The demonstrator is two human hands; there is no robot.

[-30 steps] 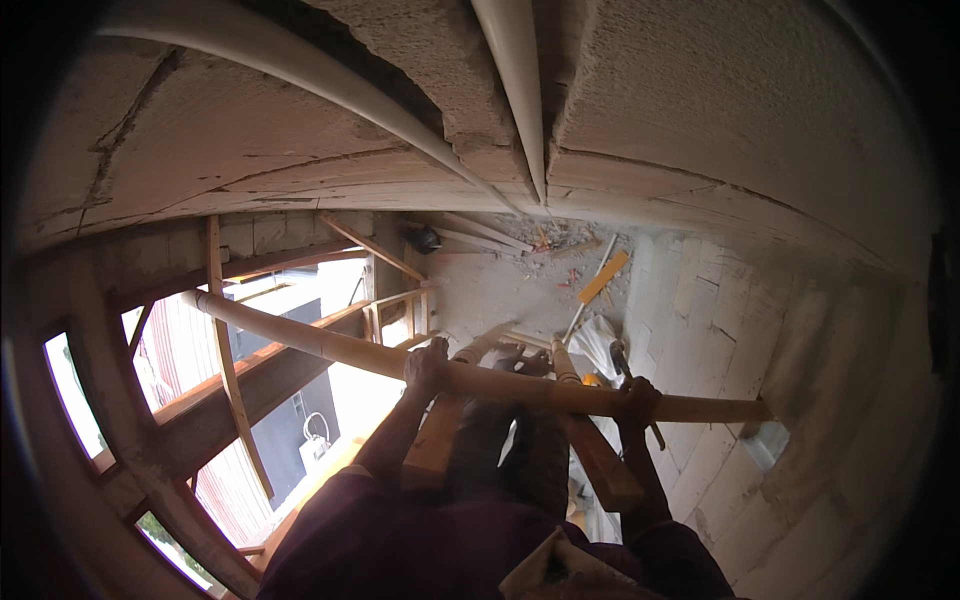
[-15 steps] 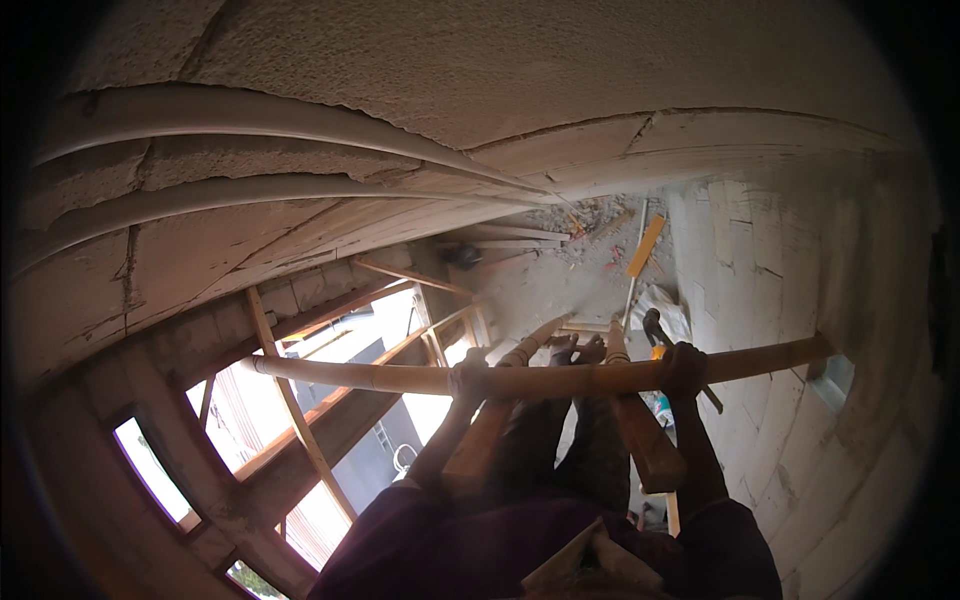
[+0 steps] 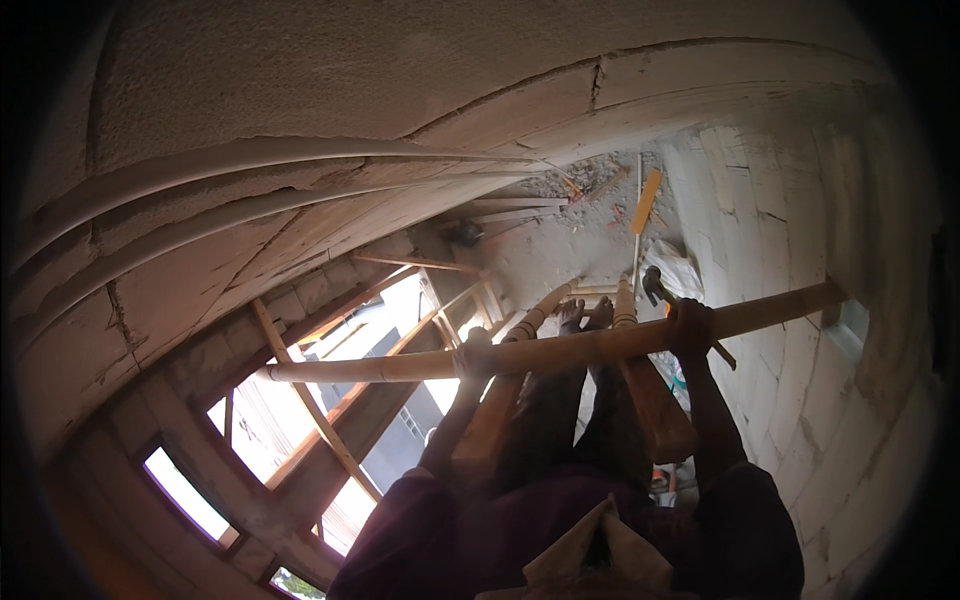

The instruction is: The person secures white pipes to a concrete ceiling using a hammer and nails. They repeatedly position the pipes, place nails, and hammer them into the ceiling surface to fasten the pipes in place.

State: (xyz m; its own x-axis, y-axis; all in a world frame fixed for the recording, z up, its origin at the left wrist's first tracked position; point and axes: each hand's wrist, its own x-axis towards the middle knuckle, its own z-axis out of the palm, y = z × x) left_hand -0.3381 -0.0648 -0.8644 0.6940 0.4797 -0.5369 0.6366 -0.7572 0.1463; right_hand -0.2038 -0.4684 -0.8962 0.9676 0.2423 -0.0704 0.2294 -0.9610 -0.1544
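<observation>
A long bamboo pole point(image 3: 575, 352) lies crosswise in front of me, over the two rails of a wooden ladder point(image 3: 490, 432). My left hand point(image 3: 473, 353) is closed around the pole, left of the ladder's left rail. Farther right, my right hand point(image 3: 690, 327) is closed at the pole with a hammer point(image 3: 655, 287) in it. The hammer's head points away from me, and its handle end comes out below the pole. My bare feet point(image 3: 598, 314) are between the ladder rails. The pole's right end meets the block wall above a small opening point(image 3: 848, 330).
A rough block wall point(image 3: 760, 220) stands at the right. Thick pipes point(image 3: 250, 155) run along the wall at the upper left. Timber braces point(image 3: 320, 425) cross bright window openings at the left. Far below, rubble, a yellow board point(image 3: 646, 200) and a whitish sack point(image 3: 675, 268) lie on the floor.
My view has tilted a little, so the wall, ladder and pole sit differently in the picture. Both hands keep their grip, and the pole stays in nearly the same place against the wall.
</observation>
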